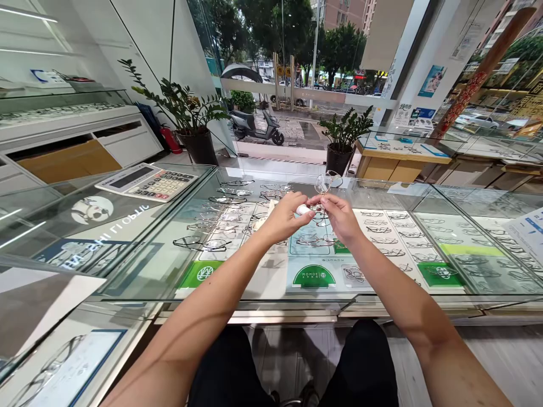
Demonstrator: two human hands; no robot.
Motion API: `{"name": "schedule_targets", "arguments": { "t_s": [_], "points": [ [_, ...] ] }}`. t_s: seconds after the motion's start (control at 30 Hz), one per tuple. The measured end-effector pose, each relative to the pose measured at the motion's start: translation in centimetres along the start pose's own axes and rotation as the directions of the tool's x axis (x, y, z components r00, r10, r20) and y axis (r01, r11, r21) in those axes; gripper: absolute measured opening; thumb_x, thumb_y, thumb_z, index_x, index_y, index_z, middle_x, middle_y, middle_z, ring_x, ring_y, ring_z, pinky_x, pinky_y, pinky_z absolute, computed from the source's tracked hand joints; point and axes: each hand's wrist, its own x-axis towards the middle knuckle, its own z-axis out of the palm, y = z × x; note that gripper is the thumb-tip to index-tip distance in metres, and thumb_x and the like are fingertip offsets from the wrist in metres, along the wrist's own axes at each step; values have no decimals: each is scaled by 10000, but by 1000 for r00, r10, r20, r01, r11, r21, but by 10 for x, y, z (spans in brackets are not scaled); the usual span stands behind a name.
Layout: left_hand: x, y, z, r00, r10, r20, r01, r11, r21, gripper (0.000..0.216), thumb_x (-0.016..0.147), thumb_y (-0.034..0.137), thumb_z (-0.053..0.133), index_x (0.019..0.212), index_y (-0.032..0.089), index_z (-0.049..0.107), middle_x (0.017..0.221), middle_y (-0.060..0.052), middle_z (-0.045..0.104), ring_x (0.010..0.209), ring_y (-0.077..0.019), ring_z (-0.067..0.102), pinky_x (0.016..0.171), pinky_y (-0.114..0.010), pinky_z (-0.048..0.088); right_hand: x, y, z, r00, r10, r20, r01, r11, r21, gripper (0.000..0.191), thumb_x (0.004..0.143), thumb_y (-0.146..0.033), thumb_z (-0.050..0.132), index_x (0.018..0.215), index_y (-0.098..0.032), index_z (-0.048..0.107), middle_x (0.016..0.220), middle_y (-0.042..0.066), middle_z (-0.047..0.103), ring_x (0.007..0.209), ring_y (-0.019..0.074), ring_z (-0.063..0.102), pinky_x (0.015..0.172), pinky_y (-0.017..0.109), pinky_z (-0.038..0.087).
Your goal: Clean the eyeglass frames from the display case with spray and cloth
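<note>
Above the glass counter my two hands meet, close together. My left hand (285,217) is closed, its thumb and fingers around a small white rounded object (302,210) whose kind I cannot make out. My right hand (340,219) pinches a pair of thin-rimmed eyeglasses (323,183), held tilted with a round lens sticking up beyond the fingers. The near part of the frame is partly hidden by the fingers. Just left of my left hand, a cream-coloured item (270,208) shows in part. Below both hands are rows of eyeglasses, including a dark pair (202,243).
The glass display counter (263,296) spans the space before my knees. A large calculator (148,182) lies on its left part. Beyond stand two potted plants (199,148) (339,158), a red fire extinguisher (171,139) and a glass front with a parked scooter (257,125) outside.
</note>
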Motion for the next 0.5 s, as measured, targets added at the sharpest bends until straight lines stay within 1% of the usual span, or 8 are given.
{"name": "schedule_targets", "arguments": {
  "t_s": [0.07, 0.23, 0.3, 0.4, 0.5],
  "points": [
    [-1, 1, 2, 1000, 15, -4, -15, 1000, 20, 527, 1050, 719, 468, 844, 236, 521, 844, -42, 566, 860, -259, 517, 835, -418, 411, 0, -1, 0, 1000, 7, 0, -7, 1000, -14, 355, 984, -628, 730, 988, -297, 859, 1086, 41, 811, 1128, 275, 710, 1096, 434, 541],
    [-1, 4, 2, 1000, -5, -21, 7, 998, 63, 506, 1060, 701, 461, 851, 242, 493, 832, -38, 558, 842, -256, 519, 807, -403, 406, -1, 0, 2, 1000, 18, -1, -18, 1000, -23, 374, 976, -647, 735, 989, -295, 858, 1090, 41, 810, 1131, 271, 702, 1098, 430, 541],
    [-1, 4, 1, 999, -11, -32, 13, 997, 71, 499, 1057, 694, 480, 850, 240, 503, 844, -44, 576, 857, -260, 533, 807, -399, 406, -1, 1, 2, 1000, 18, -6, -18, 999, -27, 385, 972, -662, 734, 990, -298, 858, 1107, 42, 811, 1147, 274, 701, 1093, 433, 544],
    [-2, 4, 0, 998, -46, -52, 48, 998, 33, 490, 1053, 688, 497, 870, 235, 539, 878, -54, 622, 889, -268, 563, 814, -397, 410, -1, 2, 2, 999, 21, -35, -22, 999, -32, 400, 957, -688, 743, 999, -308, 862, 1152, 44, 809, 1195, 283, 692, 1065, 430, 552],
    [-2, 2, -1, 996, -56, -67, 57, 998, 3, 485, 1054, 677, 483, 881, 231, 565, 885, -55, 646, 883, -269, 572, 816, -401, 405, 0, 4, 1, 999, 18, -33, -18, 1000, -18, 377, 954, -669, 761, 1008, -312, 871, 1152, 39, 806, 1164, 269, 693, 1041, 412, 546]
  ]
}}
